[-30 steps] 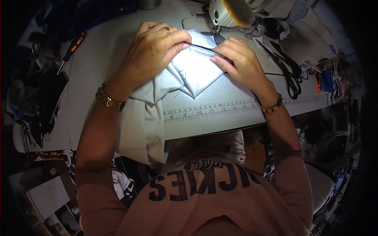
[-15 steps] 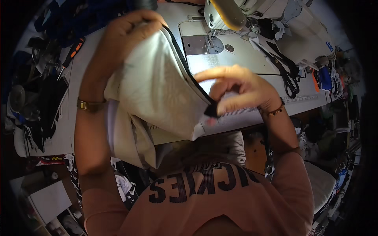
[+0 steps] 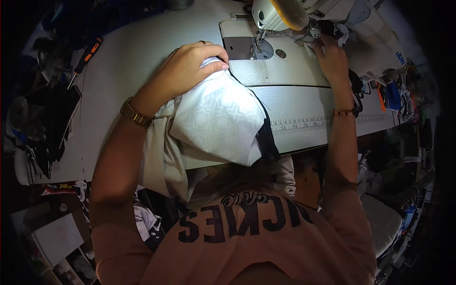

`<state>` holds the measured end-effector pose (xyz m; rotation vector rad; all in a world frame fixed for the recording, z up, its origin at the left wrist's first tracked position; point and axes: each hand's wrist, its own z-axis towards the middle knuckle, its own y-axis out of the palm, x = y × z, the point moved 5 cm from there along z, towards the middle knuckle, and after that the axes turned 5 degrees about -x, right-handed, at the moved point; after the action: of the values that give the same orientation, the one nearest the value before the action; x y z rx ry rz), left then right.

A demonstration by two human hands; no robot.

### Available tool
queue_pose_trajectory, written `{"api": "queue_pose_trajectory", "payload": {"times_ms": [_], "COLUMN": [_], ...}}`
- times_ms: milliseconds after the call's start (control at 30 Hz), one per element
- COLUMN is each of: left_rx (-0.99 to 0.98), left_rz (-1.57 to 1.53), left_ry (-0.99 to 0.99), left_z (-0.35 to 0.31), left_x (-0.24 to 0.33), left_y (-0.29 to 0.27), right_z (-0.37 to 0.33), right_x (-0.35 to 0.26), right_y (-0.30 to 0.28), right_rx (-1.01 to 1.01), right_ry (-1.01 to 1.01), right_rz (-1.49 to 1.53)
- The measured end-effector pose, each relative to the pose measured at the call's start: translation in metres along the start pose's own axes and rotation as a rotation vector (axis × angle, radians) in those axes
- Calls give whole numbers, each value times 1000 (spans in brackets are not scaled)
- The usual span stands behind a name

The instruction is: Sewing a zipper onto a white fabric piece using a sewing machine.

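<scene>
My left hand (image 3: 192, 66) is closed on the upper edge of a white patterned cloth (image 3: 218, 116), which hangs over the table's front edge. Black trim (image 3: 269, 137) runs down the cloth's right side and dangles at its lower corner. Beyond the cloth stands a sewing machine (image 3: 273, 21), its needle and presser foot over the plate. My right hand (image 3: 332, 59) reaches to the right of the machine's needle area, thumb and fingers apart beside dark and pale scraps (image 3: 339, 31). Black scissors (image 3: 356, 92) lie largely behind my right forearm, some of the handles showing.
A screwdriver (image 3: 88, 57) with an orange and black handle lies at the table's left. A printed ruler strip (image 3: 304, 125) runs along the front edge. Assorted tools and dark items (image 3: 45, 114) crowd the far left; colourful bundles (image 3: 394, 95) sit at the right edge.
My right hand has let go of the black-trimmed edge and moved up and right, beside the machine. The left hand has shifted right and nearer me with the cloth, which now hangs lower.
</scene>
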<state>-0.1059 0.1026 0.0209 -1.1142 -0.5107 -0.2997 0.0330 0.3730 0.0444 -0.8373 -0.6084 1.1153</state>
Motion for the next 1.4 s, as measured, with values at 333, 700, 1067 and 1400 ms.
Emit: {"api": "queue_pose_trajectory", "payload": {"times_ms": [333, 700, 1067, 1400], "left_rx": [89, 253, 347, 228], "left_rz": [133, -79, -369, -722], "left_ry": [100, 13, 17, -93], "left_z": [-2, 11, 14, 12], "left_x": [18, 69, 53, 35], "left_y": [-6, 13, 18, 18], "right_z": [-13, -18, -20, -24], "right_x": [-36, -93, -102, -110], "right_y": [-14, 0, 0, -2], "right_rx": [-219, -397, -539, -575], "right_ry": [120, -77, -126, -95], "right_rz": [1230, 1180, 1390, 1612]}}
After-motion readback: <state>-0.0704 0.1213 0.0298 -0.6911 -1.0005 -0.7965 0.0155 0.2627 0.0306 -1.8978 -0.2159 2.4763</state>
